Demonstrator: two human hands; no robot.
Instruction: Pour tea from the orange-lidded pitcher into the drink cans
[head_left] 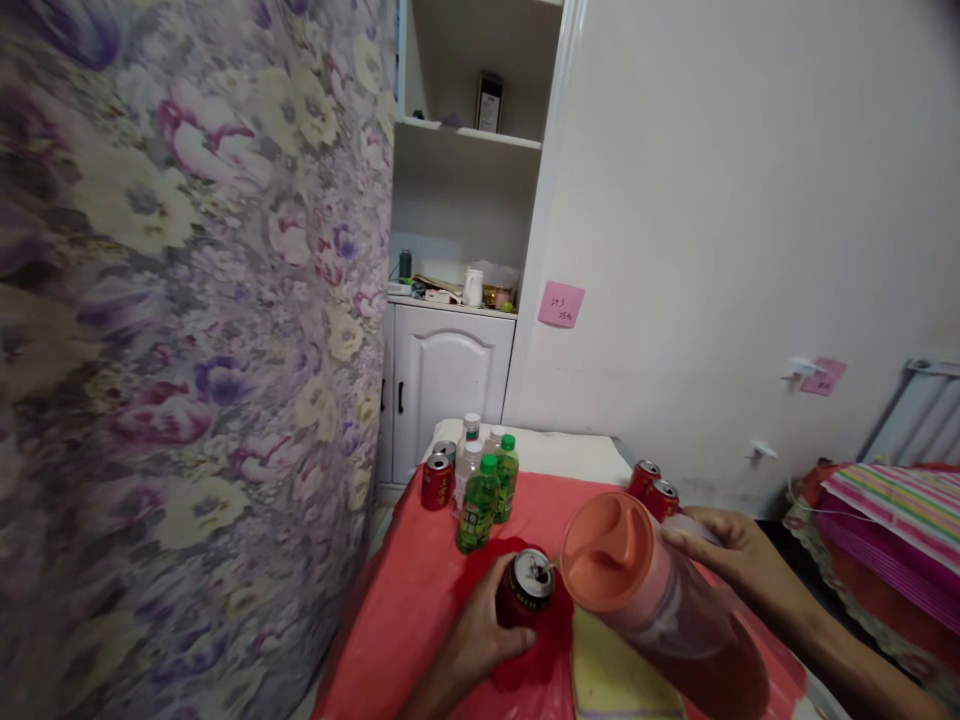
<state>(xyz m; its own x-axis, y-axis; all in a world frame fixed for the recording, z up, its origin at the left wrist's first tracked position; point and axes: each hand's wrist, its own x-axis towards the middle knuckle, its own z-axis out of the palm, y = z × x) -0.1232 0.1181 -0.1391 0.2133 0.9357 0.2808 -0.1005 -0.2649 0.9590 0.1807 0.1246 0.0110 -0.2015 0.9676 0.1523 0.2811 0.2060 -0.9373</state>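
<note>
My left hand (480, 635) is wrapped round a dark red drink can (532, 580), upright on the red table cover with its top opened. My right hand (720, 545) grips the handle of a clear plastic pitcher (697, 630) with an orange lid (606, 552). The pitcher is tilted left, its spout close beside the can's opening, and what looks like a thin trickle of liquid runs between them. Brownish liquid shows inside the pitcher. A folded yellow cloth (611, 665) lies beneath the pitcher, partly hidden by it.
Beyond the left hand stand green bottles (478, 505), clear bottles and a red can (437, 482). Two red cans (663, 498) stand behind the pitcher. A floral curtain (225, 350) hangs at left; a white cabinet (454, 375) and a wall stand behind the table (390, 610).
</note>
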